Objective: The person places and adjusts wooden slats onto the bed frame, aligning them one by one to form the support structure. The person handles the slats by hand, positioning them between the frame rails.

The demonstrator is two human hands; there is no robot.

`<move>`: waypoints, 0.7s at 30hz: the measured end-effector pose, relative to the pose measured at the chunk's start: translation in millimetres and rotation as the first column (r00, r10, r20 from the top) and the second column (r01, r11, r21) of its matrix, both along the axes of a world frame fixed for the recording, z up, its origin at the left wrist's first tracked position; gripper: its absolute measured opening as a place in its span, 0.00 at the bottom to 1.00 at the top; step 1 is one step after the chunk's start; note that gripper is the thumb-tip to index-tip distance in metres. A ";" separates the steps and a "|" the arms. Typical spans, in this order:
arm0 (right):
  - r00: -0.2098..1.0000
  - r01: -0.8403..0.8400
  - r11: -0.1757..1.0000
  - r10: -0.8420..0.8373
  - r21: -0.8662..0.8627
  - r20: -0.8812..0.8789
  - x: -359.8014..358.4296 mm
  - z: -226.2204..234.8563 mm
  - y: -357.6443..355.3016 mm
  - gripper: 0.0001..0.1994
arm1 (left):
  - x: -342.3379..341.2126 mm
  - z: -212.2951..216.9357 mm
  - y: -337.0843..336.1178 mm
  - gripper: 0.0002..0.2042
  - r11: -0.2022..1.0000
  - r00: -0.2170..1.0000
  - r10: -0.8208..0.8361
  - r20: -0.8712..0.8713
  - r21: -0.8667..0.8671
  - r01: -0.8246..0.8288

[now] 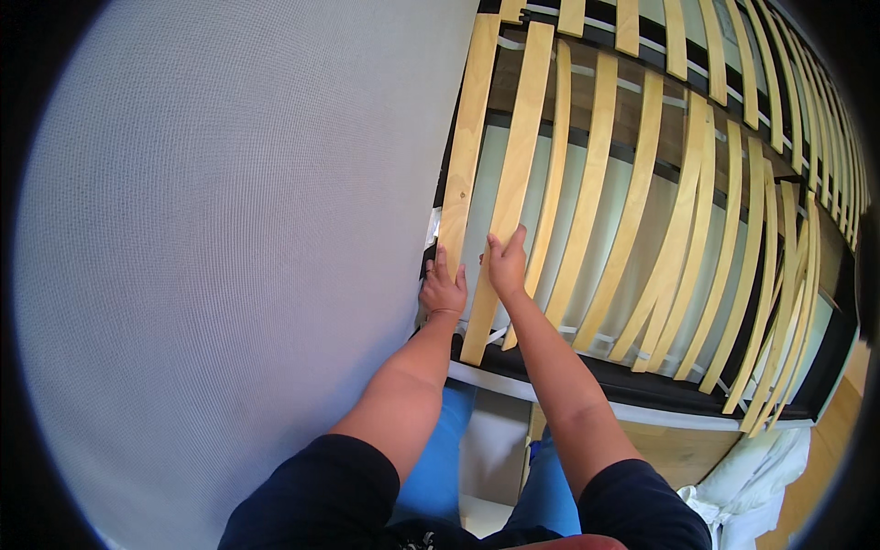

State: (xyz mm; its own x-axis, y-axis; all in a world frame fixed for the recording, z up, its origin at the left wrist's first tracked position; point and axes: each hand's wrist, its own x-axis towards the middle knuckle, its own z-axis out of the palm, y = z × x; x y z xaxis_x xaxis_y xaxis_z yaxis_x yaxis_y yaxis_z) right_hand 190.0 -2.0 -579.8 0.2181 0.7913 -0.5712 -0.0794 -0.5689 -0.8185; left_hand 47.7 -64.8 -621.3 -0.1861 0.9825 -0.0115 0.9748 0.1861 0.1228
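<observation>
My left hand (pixel 444 288) rests with fingers stretched out on the near end of the leftmost bed slat (pixel 469 147), a pale wooden strip beside the grey padded panel. My right hand (pixel 507 264) grips the second bed slat (pixel 522 137) around its edge, thumb and fingers on either side. That slat runs away from me, and its near end reaches the black frame edge (pixel 596 380). More curved wooden slats (pixel 596 183) lie to the right in a row, some of them crossing or bunched at the far right end.
A large grey fabric panel (pixel 229 247) fills the left side. Beyond a dark middle bar stands a second row of slats (pixel 674 37). White plastic-wrapped material (pixel 756 481) lies at the lower right on the wooden floor (pixel 830 458).
</observation>
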 end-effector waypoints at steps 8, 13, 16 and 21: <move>0.964 -0.140 0.990 0.142 -0.024 0.224 14.2 -49.3 -39.9 0.27 | 0.2 -8.6 4.7 0.36 1.000 0.995 0.016 0.099 0.005 -0.017; 0.944 -0.207 0.978 0.206 -0.024 0.258 5.5 -52.6 -47.0 0.20 | -7.4 -10.1 1.6 0.36 0.995 0.990 0.056 0.129 -0.089 -0.045; 0.960 -0.204 0.979 0.199 0.006 0.197 26.0 -42.4 -42.0 0.19 | 8.4 -5.5 6.4 0.35 0.994 0.990 0.036 0.136 -0.105 -0.022; 0.967 -0.239 0.965 0.247 -0.109 0.062 5.2 -18.5 -37.0 0.22 | -11.3 12.3 1.0 0.35 0.990 0.983 0.072 0.170 -0.130 -0.050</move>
